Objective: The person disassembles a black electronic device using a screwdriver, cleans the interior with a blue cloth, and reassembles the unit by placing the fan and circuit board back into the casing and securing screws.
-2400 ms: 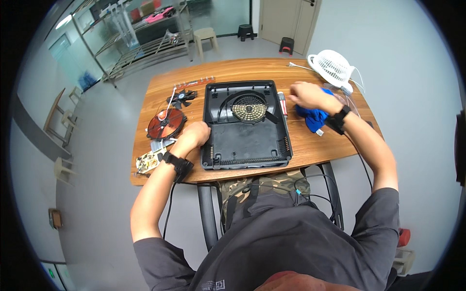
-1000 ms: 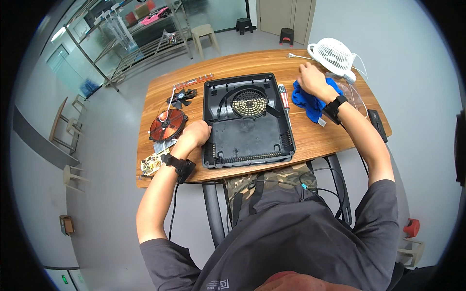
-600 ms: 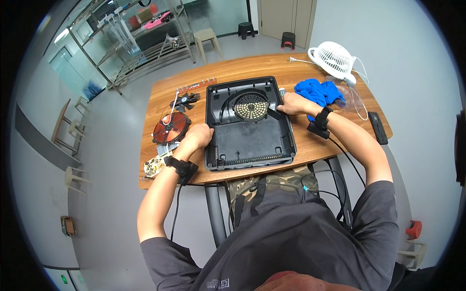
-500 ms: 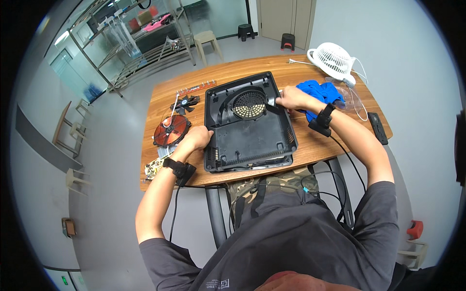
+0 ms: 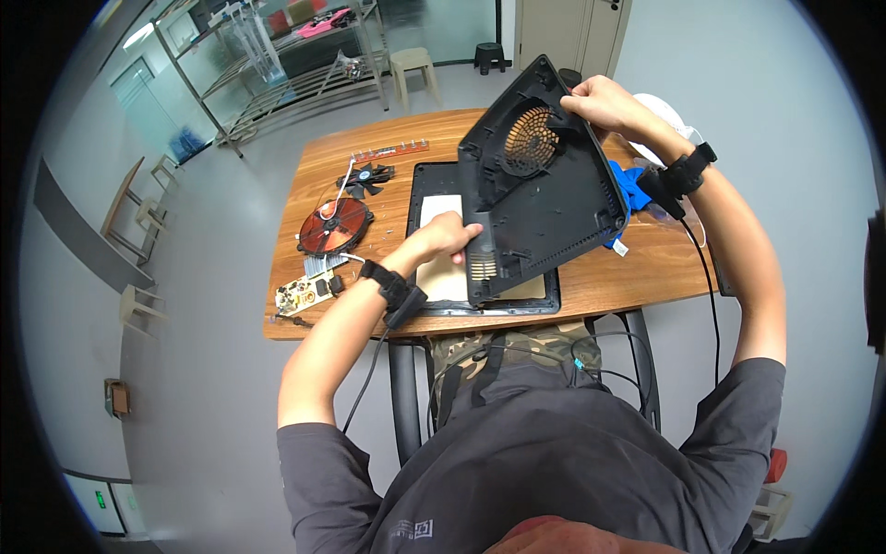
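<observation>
A black plastic appliance housing (image 5: 554, 208) with a round vent grille is raised off the table and tilted, its ribbed inside showing. At its upper right corner my right hand (image 5: 600, 103) grips the edge, fingers closed. My left hand (image 5: 447, 238) pinches the left edge, lower down. Beneath lies a flat black-rimmed panel (image 5: 432, 175) with a pale inner surface, partly hidden by the housing and my left forearm. To the left are a round copper-coloured coil (image 5: 334, 227), a small black fan blade (image 5: 366, 177) and a circuit board (image 5: 305, 294).
A reddish strip with upright pegs (image 5: 392, 150) lies toward the table's far left. Blue cloth (image 5: 633, 190) and a white fan (image 5: 661, 113), partly hidden by my right arm, are at the right. Cables hang from both wristbands. A metal rack (image 5: 277, 92) stands beyond the table.
The housing has come up off the panel and swung to the right, uncovering the panel's pale inside. Both hands moved with it, the right one up and away, the left one rightward.
</observation>
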`<state>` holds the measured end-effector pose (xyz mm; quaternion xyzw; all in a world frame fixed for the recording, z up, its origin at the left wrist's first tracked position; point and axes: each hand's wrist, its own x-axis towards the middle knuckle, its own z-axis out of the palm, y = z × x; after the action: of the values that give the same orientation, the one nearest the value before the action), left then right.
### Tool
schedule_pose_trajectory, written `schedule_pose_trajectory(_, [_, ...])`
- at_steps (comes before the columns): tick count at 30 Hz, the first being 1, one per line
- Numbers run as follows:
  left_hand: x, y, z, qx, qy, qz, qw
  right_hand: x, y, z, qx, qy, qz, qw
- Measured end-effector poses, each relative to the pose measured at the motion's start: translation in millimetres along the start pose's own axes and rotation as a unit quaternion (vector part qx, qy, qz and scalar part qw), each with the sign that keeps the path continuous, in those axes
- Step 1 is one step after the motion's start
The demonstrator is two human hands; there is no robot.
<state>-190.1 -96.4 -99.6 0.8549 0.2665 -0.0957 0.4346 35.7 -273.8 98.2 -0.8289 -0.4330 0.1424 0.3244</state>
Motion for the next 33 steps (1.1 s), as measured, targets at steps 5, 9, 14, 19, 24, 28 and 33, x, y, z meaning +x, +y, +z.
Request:
schedule_pose_trajectory(5, [6.5,4.0,7.7,0.015,-0.033,0.026,0.999,-1.8,-5.9,1.9,-0.026,-0.003,-0.001,1.0])
schedule_pose_trajectory(9, [8.4,4.7,10.9,0.073,-0.04,0.067,0.994,-3.6,-13.5,0.9,-0.073,-0.021,0.003,0.997])
schedule_pose_trajectory(14, [5.6,3.8,12.9,0.118,-0.035,0.095,0.988,-9.4,-31.0,12.5,-0.093,-0.03,-0.003,0.995])
schedule_pose_trajectory(19, [-5.9,10.6,1.5,0.071,-0.099,0.046,0.991,-8.3,-42.3,16.7,-0.118,-0.052,-0.018,0.992])
schedule_pose_trajectory(24, [-34.5,26.6,-28.7,-0.058,-0.112,0.097,0.987,6.3,-55.6,30.6,-0.108,-0.055,-0.031,0.992])
schedule_pose_trajectory(28, [-73.1,64.5,-66.4,-0.167,-0.077,0.157,0.97,10.7,-73.4,48.4,-0.103,-0.055,-0.055,0.992])
schedule_pose_trajectory(33, [-108.0,90.0,-94.8,-0.251,0.005,0.181,0.951,23.6,-91.6,81.1,-0.128,-0.025,-0.131,0.983])
